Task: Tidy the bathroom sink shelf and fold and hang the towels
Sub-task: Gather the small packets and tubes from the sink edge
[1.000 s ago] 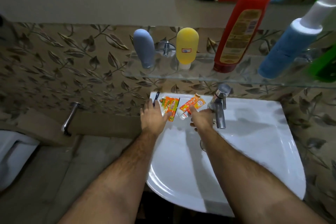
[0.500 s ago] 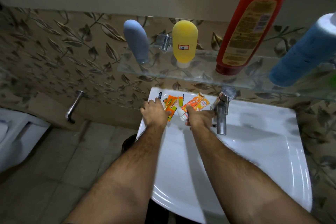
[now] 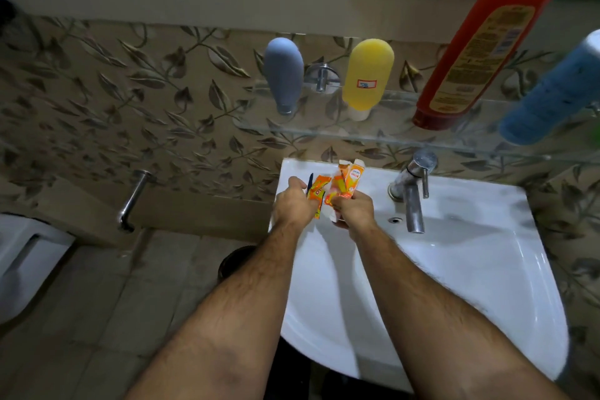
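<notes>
Over the back left corner of the white sink (image 3: 487, 269), my left hand (image 3: 292, 204) grips an orange sachet (image 3: 316, 193) together with a thin dark stick. Beside it, my right hand (image 3: 354, 209) grips an orange and white carton (image 3: 349, 178) and other orange wrappers, raised off the sink ledge. Above them runs the glass shelf (image 3: 324, 133), which carries a grey tube (image 3: 284, 75), a yellow bottle (image 3: 367, 75), a red bottle (image 3: 480, 49) and a blue bottle (image 3: 552, 97). No towel is in view.
A steel tap (image 3: 412, 195) stands just right of my right hand. A metal pipe (image 3: 131, 201) juts from the leaf-patterned wall at left. A white toilet (image 3: 19, 256) sits at the far left, and a dark round bin (image 3: 235, 261) is on the floor below the sink.
Both hands have closed round the orange packets and lifted them off the sink ledge. The camera has moved closer and tilted.
</notes>
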A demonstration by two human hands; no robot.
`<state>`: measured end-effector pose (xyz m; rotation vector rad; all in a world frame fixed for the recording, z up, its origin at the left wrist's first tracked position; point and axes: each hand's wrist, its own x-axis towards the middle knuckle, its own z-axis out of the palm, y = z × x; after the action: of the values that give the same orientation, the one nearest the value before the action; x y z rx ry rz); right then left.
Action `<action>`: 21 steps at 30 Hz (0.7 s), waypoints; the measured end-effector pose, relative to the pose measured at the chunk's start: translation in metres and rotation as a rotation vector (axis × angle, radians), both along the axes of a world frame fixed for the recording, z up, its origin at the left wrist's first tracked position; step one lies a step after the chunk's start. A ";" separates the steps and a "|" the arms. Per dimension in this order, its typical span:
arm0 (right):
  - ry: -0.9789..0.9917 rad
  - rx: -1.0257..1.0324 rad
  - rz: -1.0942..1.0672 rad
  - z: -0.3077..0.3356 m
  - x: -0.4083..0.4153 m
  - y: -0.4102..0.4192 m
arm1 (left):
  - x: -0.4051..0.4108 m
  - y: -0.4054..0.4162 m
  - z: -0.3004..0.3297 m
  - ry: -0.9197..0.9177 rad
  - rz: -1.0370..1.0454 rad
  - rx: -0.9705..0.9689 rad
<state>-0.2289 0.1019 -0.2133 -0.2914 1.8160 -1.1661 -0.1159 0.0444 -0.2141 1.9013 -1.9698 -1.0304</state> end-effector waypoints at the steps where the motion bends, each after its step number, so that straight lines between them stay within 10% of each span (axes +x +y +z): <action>1: -0.010 -0.025 0.012 0.006 0.008 -0.001 | 0.006 -0.004 0.003 0.046 -0.001 0.024; 21: -0.056 -0.135 0.243 0.035 0.247 -0.072 | 0.274 -0.083 0.011 0.912 0.286 0.454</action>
<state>0.0177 0.0297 -0.1784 -0.5367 1.6059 -1.1144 0.1582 -0.0389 -0.2029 1.3867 -0.9780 -1.9015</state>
